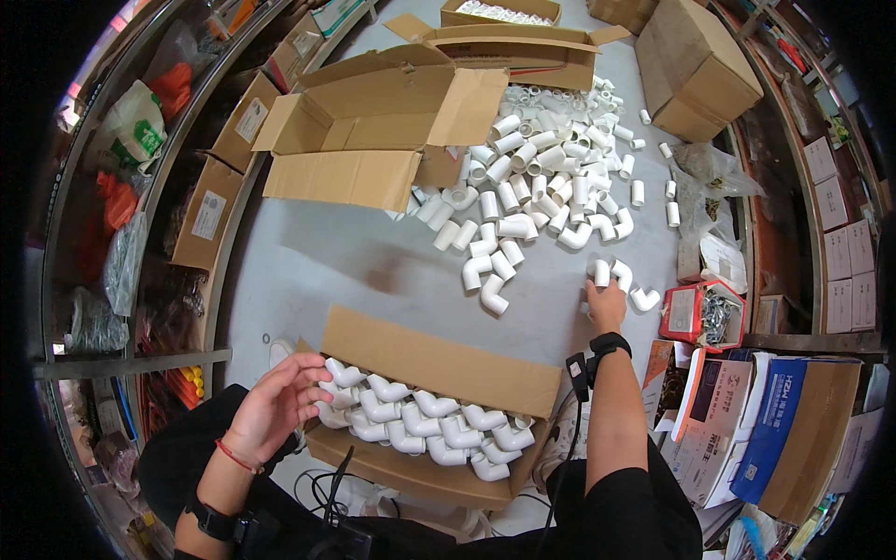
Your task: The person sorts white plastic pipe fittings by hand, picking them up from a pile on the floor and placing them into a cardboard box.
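Note:
White plastic pipe elbows point(420, 420) lie in slanting rows inside an open cardboard box point(413, 472) between my legs. At the box's left edge, my left hand point(283, 392) is empty with its fingers apart, the fingertips close to the outermost elbows. My right hand point(607, 308) reaches forward to the floor on the right. Its fingers lie around a white elbow point(600, 271); whether they grip it is hidden. Against that hand sits a second elbow point(621, 273), and a third elbow point(645, 299) lies just to the right.
Ahead, white couplings and elbows form a loose pile point(553, 161) on the grey floor point(315, 273). An open carton point(350, 175) lies left of it, with a long carton point(518, 59) behind. Shelves flank both sides. A red box of metal hardware point(702, 315) stands at right.

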Motion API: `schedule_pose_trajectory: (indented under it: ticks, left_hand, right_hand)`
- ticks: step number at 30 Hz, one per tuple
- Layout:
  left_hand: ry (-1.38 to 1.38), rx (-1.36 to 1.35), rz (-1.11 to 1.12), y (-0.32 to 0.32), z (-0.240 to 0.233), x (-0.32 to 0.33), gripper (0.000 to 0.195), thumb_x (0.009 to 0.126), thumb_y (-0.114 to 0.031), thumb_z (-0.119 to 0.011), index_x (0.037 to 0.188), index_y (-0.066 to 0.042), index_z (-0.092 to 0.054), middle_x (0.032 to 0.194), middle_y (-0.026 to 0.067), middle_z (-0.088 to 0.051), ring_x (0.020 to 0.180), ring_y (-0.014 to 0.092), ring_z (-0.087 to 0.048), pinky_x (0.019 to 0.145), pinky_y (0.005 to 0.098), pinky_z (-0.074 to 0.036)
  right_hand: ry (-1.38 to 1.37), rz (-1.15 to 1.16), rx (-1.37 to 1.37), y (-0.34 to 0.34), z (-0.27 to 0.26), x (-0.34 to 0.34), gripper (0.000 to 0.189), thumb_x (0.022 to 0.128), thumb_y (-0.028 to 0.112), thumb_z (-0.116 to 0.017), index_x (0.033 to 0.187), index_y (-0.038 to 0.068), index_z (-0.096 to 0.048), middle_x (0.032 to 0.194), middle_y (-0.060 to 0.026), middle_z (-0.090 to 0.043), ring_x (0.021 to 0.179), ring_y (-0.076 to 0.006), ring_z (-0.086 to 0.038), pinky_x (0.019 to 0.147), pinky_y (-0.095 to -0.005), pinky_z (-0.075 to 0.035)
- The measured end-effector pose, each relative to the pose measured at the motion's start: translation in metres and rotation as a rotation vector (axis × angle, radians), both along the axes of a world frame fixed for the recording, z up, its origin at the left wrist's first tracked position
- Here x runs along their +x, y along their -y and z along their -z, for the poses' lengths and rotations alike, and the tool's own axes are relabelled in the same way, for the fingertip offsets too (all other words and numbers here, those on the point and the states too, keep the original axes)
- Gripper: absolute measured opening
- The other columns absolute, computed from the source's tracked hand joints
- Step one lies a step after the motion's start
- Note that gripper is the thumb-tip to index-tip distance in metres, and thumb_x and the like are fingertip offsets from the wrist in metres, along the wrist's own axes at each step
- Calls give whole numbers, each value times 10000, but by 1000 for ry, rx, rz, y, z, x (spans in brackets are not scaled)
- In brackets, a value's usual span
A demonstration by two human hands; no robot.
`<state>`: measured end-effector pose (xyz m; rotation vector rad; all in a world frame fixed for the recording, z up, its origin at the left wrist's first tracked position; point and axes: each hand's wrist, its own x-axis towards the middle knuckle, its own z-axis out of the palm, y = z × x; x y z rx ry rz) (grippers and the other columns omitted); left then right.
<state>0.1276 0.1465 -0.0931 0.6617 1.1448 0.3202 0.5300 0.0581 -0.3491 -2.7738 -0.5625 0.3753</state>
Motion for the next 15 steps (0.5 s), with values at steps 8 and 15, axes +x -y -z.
schedule_pose_trajectory:
  ticks: [8,15]
  left_hand:
    - [8,-5,0,3,-2,-2,243,820,-256,-369,972,-82,-446,872,22,-525,762,142,-514,633,224,-384]
    - [25,-9,7,8,4,2,244,825,-260,-361,966,-80,-446,869,26,-528,756,138,-516,627,224,-385]
  right_hand:
    - [39,10,21,3,-1,-10,351,643,322,-561,855,44,-527,713,-143,-566,698,-285,-554,629,-370,-434]
    - [45,-81,158,8,3,-1,225,617,151,-522,798,19,-504,690,-160,-555,671,-312,-542,625,-378,-427]
